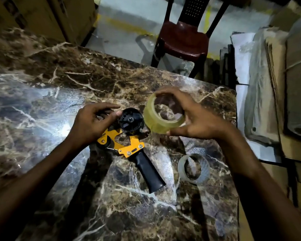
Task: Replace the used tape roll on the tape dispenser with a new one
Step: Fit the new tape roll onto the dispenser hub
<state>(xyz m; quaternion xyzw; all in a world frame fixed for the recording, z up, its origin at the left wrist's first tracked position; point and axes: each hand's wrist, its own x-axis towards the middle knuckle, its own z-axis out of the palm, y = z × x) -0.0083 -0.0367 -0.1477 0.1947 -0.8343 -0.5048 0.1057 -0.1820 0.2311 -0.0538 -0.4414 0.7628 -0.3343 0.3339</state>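
Your right hand grasps the new tape roll, fingers curled over its top rim and thumb under it, held just at three o'clock of the dispenser's bare black hub; your left hand rests on the yellow tape dispenser at nine o'clock of the hub, fingers loosely curled, thumb tip at the hub's edge; whether it truly clamps the frame you cannot tell; the used roll lies on the marble table at four o'clock of the dispenser handle.
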